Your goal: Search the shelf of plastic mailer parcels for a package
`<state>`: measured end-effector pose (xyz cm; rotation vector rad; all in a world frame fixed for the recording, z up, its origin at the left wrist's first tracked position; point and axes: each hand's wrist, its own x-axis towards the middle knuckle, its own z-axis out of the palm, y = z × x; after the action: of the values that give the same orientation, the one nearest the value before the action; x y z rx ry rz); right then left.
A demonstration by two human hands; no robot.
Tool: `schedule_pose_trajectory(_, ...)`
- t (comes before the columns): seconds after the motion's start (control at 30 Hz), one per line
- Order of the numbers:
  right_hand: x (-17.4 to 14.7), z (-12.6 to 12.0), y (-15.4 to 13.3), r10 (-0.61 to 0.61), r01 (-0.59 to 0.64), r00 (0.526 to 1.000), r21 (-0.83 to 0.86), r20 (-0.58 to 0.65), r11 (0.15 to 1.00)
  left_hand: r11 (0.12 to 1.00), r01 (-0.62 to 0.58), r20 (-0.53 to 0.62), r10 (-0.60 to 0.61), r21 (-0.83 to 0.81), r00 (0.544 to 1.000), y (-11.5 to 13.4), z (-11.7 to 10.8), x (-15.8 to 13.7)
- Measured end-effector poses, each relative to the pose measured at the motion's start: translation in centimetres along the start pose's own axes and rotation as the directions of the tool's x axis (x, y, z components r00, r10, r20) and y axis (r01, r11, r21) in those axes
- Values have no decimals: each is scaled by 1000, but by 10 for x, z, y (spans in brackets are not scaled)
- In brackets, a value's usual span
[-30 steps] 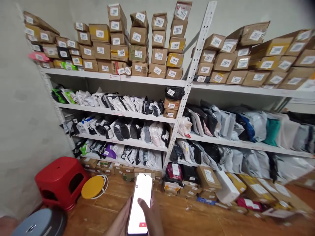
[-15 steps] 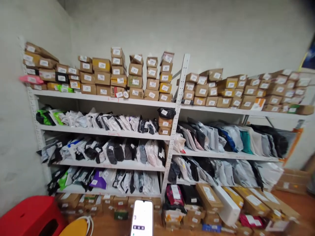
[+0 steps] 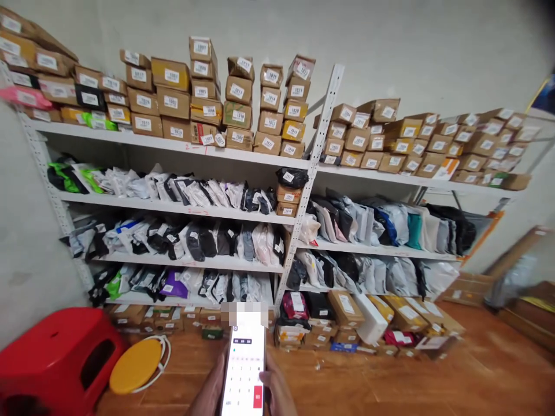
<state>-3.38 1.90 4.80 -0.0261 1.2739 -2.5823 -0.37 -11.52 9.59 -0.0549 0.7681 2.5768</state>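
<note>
A smartphone with a lit white screen showing a keypad stands at the bottom centre, its top edge blurred. My left hand grips its left side from below. My right hand clasps its right side, the thumb resting at the screen's edge beside a red button. Only the upper parts of both hands show above the picture's lower edge. Behind the phone rises white metal shelving.
Labelled cardboard boxes are stacked on the top shelf. Bagged parcels fill the middle shelves. More boxes lie on the wooden floor. A red stool and a yellow disc sit at the left.
The view swung up and then partly back down. The phone screen went from blank white to a keypad. Both hands dropped out of view half a second ago and show again now.
</note>
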Motion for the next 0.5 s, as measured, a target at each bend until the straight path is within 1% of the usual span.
schedule_pose_trajectory(0.07,-4,8,-5,-1,2,1000,34,-10,999,999,-16,-34,17,40,999,0,-1,-3)
schedule_pose_trajectory(0.17,-8,17,-13,6,-6,999,-8,-37,1000,994,-55,-65,61,93,996,-2,-11,-7)
schedule_pose_trajectory(0.27,-14,20,-17,8,-10,999,-61,-35,998,995,-79,-44,81,58,996,-8,-29,-8)
schedule_pose_trajectory(0.37,-19,18,-18,-12,8,999,-102,-40,995,993,-107,-45,109,47,993,-15,-47,-6)
schedule_pose_trajectory(0.43,-21,15,-18,-13,4,997,-129,-72,992,994,-94,-28,95,58,995,-18,-54,-5)
schedule_pose_trajectory(0.5,-23,15,-18,-5,-8,995,-132,-96,991,993,-96,17,95,76,995,-20,-55,-5)
